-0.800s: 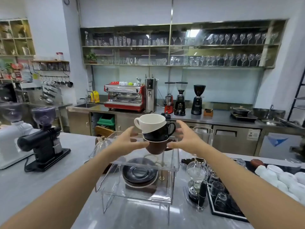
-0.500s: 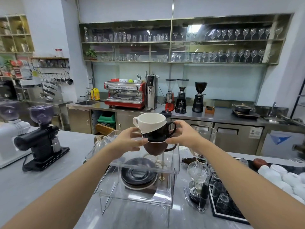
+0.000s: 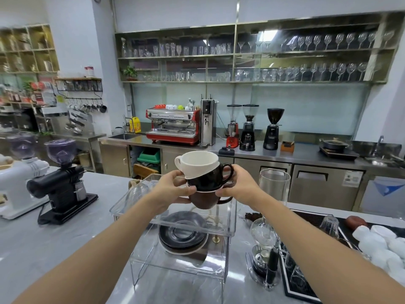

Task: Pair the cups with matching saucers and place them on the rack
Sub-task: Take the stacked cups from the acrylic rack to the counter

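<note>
Head view: both hands cradle a nested stack of three cups above the clear rack (image 3: pixel 228 218), the left hand (image 3: pixel 173 189) curled against the brown cup (image 3: pixel 205 199), the right hand (image 3: pixel 240 186) wrapped beside the black cup (image 3: pixel 208 177). The white cup (image 3: pixel 198 163) sits tilted on top and could slide off if the stack tips. Stacked saucers (image 3: pixel 183 234) wait under the rack's top shelf.

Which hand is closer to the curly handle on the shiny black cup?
The right hand. Its fingers sit right beside the glossy black cup's handle, which points toward it. The left hand holds the stack's opposite side, near the white cup's handle.
</note>
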